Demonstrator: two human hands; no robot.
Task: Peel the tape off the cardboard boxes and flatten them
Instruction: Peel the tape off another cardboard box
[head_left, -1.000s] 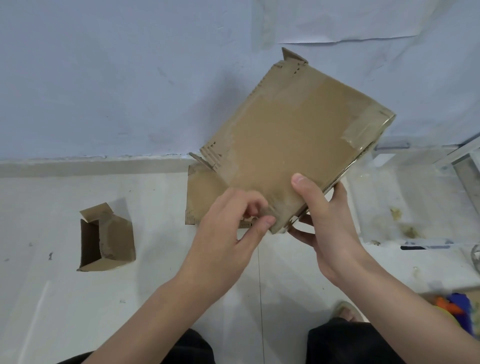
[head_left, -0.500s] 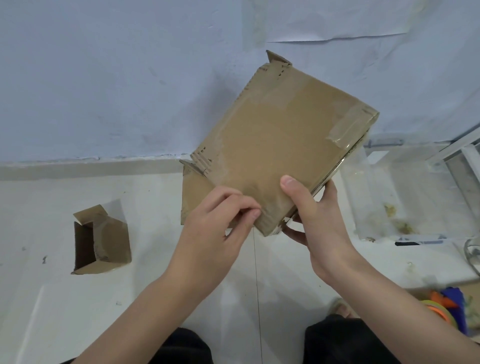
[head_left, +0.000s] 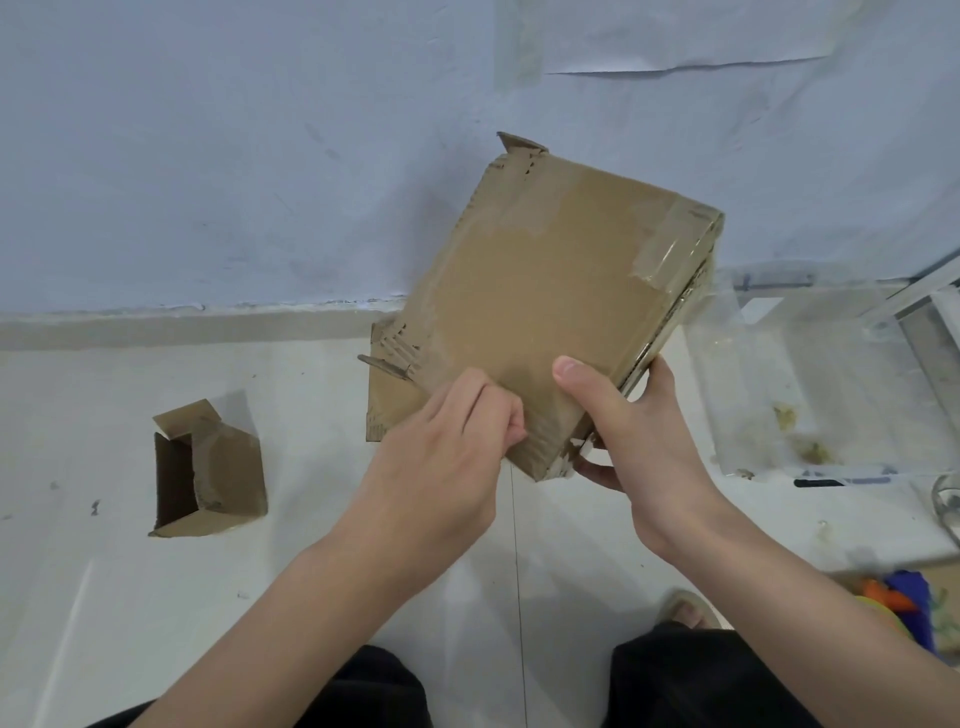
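Showing two cardboard boxes: a large flat box (head_left: 540, 306) held in the air, tilted, a clear tape strip (head_left: 670, 249) wrapping its far right corner; a small open box (head_left: 208, 467) lying on the white floor (head_left: 130, 597) at left. Gripping its near right edge, right hand (head_left: 628, 436), thumb flat on top. Pinching at its near left edge, left hand (head_left: 441, 467), fingertips pressed together.

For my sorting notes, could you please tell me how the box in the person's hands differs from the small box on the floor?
The held box is larger and up in the air, gripped by the right hand while the left hand pinches at its near corner; the small box lies untouched on the floor. The held box looks closed, with tape across one edge; the small box gapes open. Both are plain brown cardboard.
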